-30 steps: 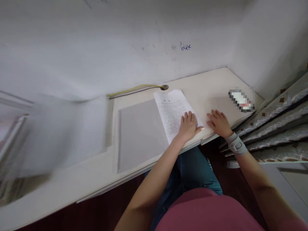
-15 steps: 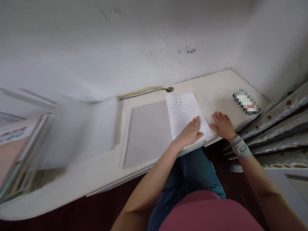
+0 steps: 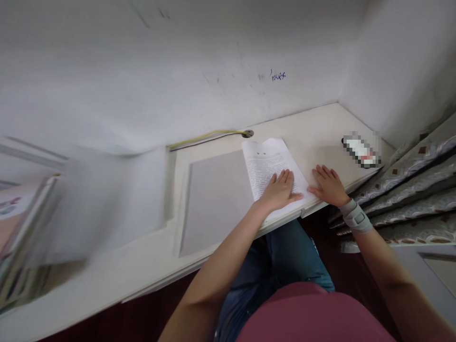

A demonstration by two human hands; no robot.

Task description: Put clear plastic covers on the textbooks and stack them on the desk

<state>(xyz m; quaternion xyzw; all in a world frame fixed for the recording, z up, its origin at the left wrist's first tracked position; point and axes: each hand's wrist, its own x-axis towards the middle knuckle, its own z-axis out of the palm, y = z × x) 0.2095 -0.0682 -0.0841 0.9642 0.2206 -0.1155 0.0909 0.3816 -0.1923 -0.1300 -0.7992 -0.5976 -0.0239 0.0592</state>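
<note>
A printed sheet of paper (image 3: 265, 159) lies on the white desk, its far edge slightly curled up. My left hand (image 3: 280, 191) rests flat on the lower part of the sheet, fingers stretched out and thumb pointing right. Just right of the paper's edge, my right hand (image 3: 328, 185) lies palm down on the desk with its fingers spread; its thumb is close to or touching the sheet's side. A grey wrap (image 3: 356, 216) circles the right wrist. Partly under the sheet, or against its left edge, is a flat grey panel (image 3: 217, 199).
A phone-like device (image 3: 361, 151), pixelated, lies at the desk's right end beside patterned curtains (image 3: 409, 190). Yellow and black cables (image 3: 210, 135) run along the wall into a round hole. Blurred white sheets (image 3: 142, 190) and a stack of books (image 3: 21, 228) stand on the left.
My left hand has shifted very slightly on the paper, its fingers closer together. The sheet's far edge looks more curled. The whole view has drifted a little.
</note>
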